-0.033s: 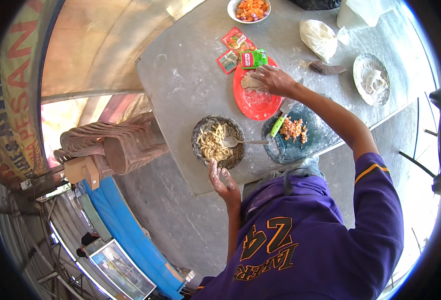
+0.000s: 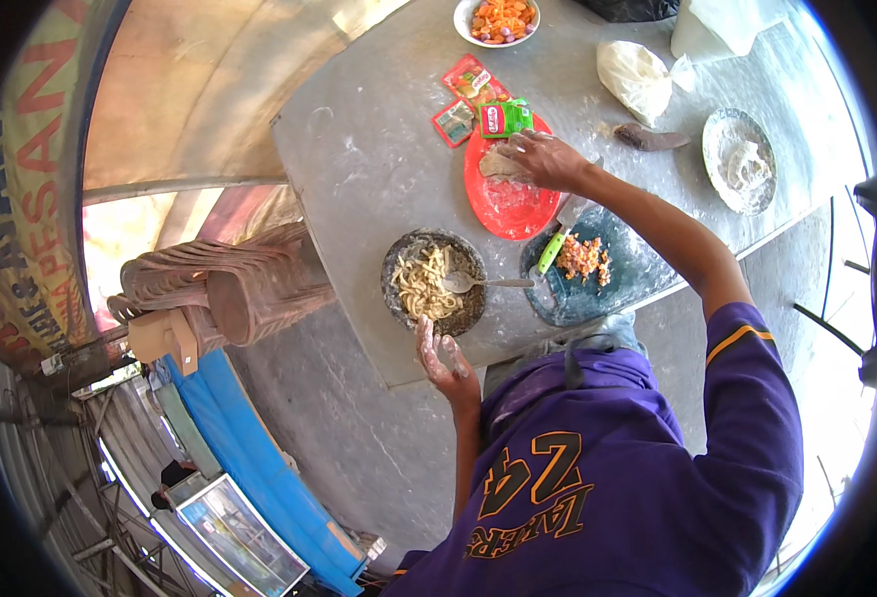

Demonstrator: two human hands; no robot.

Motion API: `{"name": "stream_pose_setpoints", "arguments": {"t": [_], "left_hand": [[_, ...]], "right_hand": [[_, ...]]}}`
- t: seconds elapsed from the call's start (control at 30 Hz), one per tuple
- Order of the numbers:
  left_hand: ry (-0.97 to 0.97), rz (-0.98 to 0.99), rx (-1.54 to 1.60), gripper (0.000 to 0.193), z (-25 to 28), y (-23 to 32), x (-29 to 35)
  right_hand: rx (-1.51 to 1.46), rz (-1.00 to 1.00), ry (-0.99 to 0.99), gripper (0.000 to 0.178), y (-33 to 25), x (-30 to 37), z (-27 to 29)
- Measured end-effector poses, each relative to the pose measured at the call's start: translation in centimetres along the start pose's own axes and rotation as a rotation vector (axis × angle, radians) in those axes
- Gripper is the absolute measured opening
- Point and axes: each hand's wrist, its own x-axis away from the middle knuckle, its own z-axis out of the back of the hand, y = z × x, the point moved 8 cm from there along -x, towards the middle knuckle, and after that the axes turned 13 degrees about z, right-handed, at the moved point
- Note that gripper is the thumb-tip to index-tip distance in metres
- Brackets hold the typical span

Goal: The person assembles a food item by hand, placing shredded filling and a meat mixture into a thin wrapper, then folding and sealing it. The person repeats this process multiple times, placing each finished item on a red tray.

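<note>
My right hand [image 2: 546, 160] reaches over a red oval plate [image 2: 498, 211] dusted with flour, its fingers bent around a flat beige piece of dough [image 2: 501, 166]. Part of the dough is hidden under the fingers. Floury and with fingers apart, my left hand [image 2: 445, 363] is beside the near rim of a dark stone mortar [image 2: 394, 300], holding nothing. Pale strips [image 2: 424, 289], perhaps sliced food or noodles, fill the mortar, and a metal spoon [image 2: 498, 283] lies across its right rim.
Right of the mortar, a blue-green board [image 2: 568, 310] bears chopped orange-pink food [image 2: 584, 260] and a green-handled knife [image 2: 552, 251]. Seasoning packets [image 2: 505, 117] lie by the plate. Farther off are a bowl of cut carrots [image 2: 501, 22], a flour bag [image 2: 635, 78], a stone pestle [image 2: 650, 136] and a floury plate [image 2: 725, 191].
</note>
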Motion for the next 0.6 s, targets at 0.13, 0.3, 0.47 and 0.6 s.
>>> {"name": "stream_pose_setpoints", "arguments": {"t": [0.13,0.3,0.47,0.6], "left_hand": [[0.030,0.004,-0.035,0.037,-0.7,0.9,0.9],[0.087,0.075,0.013,0.039,-0.8,1.7,2.6],[0.149,0.175,0.046,0.038,-0.8,2.1,4.9],[0.207,0.181,-0.012,0.037,-0.4,2.6,6.6]], "right_hand": [[-0.164,-0.032,0.031,0.063,1.4,-0.2,0.8],[-0.387,-0.261,0.099,0.055,3.3,-0.7,1.4],[-0.673,-0.350,0.351,0.038,4.7,-1.2,3.1],[-0.589,-0.331,0.314,0.036,4.2,-1.2,4.0]]}}
